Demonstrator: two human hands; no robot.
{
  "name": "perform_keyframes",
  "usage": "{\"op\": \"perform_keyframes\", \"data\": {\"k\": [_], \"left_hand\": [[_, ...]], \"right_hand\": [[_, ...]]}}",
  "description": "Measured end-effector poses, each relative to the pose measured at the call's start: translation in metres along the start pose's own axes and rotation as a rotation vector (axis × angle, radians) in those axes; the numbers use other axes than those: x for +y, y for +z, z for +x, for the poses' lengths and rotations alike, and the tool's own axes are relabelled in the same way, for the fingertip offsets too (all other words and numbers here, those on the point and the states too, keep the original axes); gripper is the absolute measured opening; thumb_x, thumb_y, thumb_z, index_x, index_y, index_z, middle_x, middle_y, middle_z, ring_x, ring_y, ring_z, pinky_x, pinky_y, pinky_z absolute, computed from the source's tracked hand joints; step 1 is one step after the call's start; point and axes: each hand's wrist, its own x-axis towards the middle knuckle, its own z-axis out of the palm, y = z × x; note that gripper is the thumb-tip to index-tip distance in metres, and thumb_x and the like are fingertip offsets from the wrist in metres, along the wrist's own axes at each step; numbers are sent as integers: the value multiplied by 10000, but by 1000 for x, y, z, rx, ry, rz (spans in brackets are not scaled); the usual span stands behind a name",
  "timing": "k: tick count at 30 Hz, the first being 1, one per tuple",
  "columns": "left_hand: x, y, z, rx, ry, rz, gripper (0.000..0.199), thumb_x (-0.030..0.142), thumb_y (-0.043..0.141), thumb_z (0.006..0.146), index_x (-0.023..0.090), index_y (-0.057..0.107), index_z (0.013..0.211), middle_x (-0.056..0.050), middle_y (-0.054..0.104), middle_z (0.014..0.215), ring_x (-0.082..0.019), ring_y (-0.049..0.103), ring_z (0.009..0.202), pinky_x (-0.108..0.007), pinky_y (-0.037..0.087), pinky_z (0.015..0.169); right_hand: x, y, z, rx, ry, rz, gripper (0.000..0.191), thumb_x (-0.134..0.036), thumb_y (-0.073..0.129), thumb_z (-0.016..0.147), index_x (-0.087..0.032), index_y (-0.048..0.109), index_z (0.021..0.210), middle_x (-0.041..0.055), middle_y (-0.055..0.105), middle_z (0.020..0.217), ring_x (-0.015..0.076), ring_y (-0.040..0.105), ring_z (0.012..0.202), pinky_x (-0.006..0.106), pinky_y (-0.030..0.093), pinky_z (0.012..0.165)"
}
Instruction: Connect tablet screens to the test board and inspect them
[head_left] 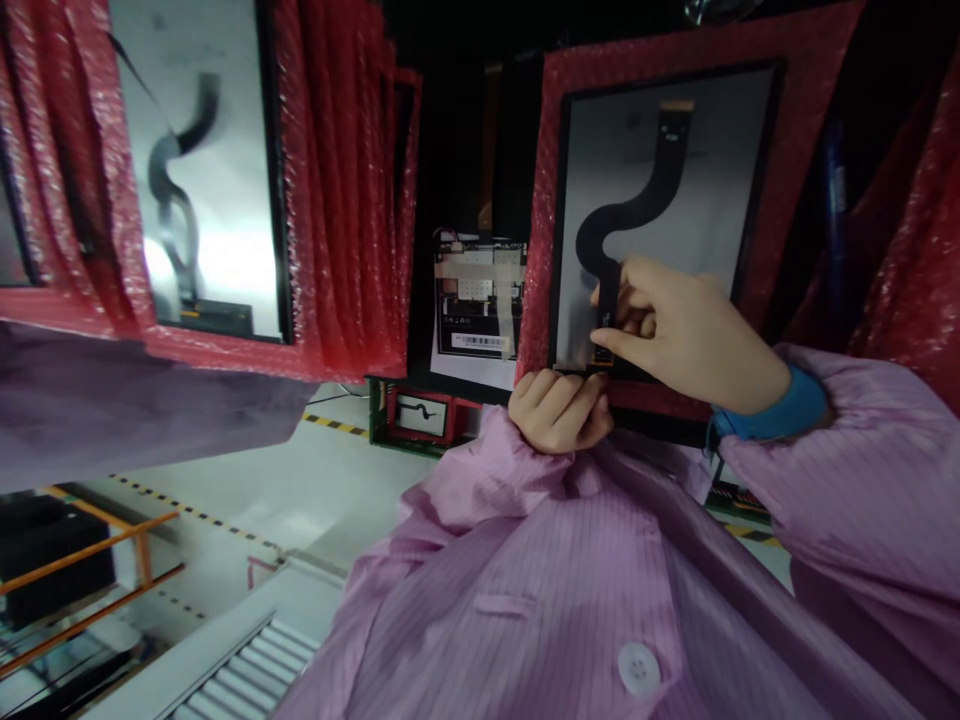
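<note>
A display panel (716, 170) with a grey metal back and dark frame lies on red bubble wrap (553, 75). Down its back snakes a black flat ribbon cable (651, 205), with a gold-coloured end at the top. My right hand (686, 325), wearing a blue wristband, pinches the cable's lower stretch between thumb and fingers. At the panel's bottom edge rests my left hand (559, 412), its fingers curled closed. Whatever may be inside those fingers is hidden. The cable's lower connector end (602, 353) shows between the two hands.
At left, another display panel (232, 200) lies on stacked red bubble wrap (337, 200), beside a blurred purple sleeve (150, 410). A taped circuit assembly (480, 295) sits between the panels. A blue pen-like object (835, 200) lies right. Below is a green-edged crate (379, 425).
</note>
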Motion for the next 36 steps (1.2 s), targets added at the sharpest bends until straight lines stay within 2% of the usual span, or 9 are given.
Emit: {"op": "perform_keyframes", "data": {"k": [7, 11, 16, 22, 36], "left_hand": [[1, 1, 0, -16, -38, 14, 164, 190, 552, 848, 146, 669, 955, -15, 642, 675, -134, 525, 552, -285, 367, 532], [2, 0, 0, -26, -46, 34, 175, 186, 558, 842, 141, 673, 967, -24, 661, 699, -138, 533, 568, -286, 391, 553], [5, -1, 2, -33, -58, 17, 205, 148, 556, 828, 109, 669, 994, -48, 664, 700, -159, 527, 584, -302, 399, 545], [6, 4, 4, 5, -74, 20, 202, 117, 554, 822, 113, 679, 980, -57, 672, 729, -168, 565, 630, -310, 432, 557], [6, 7, 2, 79, -42, 25, 172, 96, 544, 823, 125, 668, 939, -40, 657, 693, -155, 534, 601, -312, 407, 532]], "right_hand": [[2, 2, 0, 0, -19, 58, 182, -206, 680, 791, -217, 517, 873, -28, 646, 760, 158, 629, 702, 298, 473, 659], [0, 0, -1, 6, -19, 62, 208, -169, 689, 779, -211, 519, 892, -35, 637, 740, 150, 630, 694, 276, 453, 635], [-4, -4, -5, -48, 32, 20, 251, -156, 696, 784, -196, 506, 944, -42, 610, 712, 108, 575, 590, 241, 392, 558], [-6, -6, -5, -79, 95, 2, 304, -100, 655, 794, -190, 488, 1032, -29, 634, 756, 102, 566, 585, 235, 384, 558], [-6, -6, -5, -99, 115, 76, 317, -107, 659, 784, -219, 379, 885, -46, 616, 712, 117, 588, 610, 248, 379, 581]]}}
